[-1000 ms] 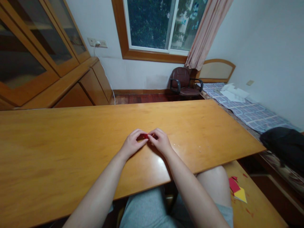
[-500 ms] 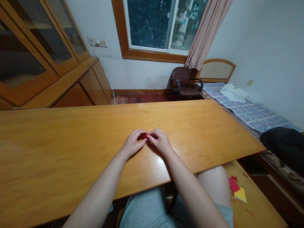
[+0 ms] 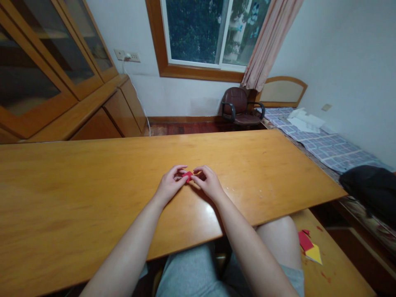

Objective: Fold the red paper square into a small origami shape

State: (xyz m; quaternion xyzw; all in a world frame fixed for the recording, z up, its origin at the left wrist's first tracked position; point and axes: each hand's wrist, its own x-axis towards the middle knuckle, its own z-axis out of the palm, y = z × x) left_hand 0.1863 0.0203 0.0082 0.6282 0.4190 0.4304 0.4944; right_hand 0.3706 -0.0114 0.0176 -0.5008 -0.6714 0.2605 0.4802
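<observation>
A small red piece of folded paper (image 3: 188,176) is held just above the wooden table (image 3: 93,185), between both hands. On its left side, my left hand (image 3: 170,184) pinches it with the thumb on top. From the right, my right hand (image 3: 209,183) has its thumb tip on the paper's edge, the fingers curled around behind. The fingertips partly cover the paper, so its full shape cannot be made out.
Red paper (image 3: 305,241) and yellow paper (image 3: 314,253) lie on a wooden bench (image 3: 337,268) at my right. A brown armchair (image 3: 236,105) stands beyond the table. On the bed (image 3: 328,144) rests a black bag (image 3: 369,189). A glass-fronted cabinet (image 3: 89,82) is at left.
The fingers of both hands have spread a little apart. More of the red paper's flat face now shows between the thumbs.
</observation>
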